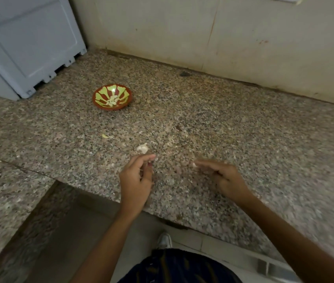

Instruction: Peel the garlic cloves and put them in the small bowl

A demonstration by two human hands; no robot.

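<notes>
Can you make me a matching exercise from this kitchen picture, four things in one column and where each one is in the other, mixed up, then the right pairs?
Things:
1. small bowl
2. garlic piece
3. grey appliance
4. shoe

Places:
A. on the floor below the counter edge
B. far left corner, against the wall
C. on the counter just beyond the left hand
D. on the counter in front of the appliance, with peeled cloves inside

Pairs: 1-D, 2-C, 3-B, 4-A
</notes>
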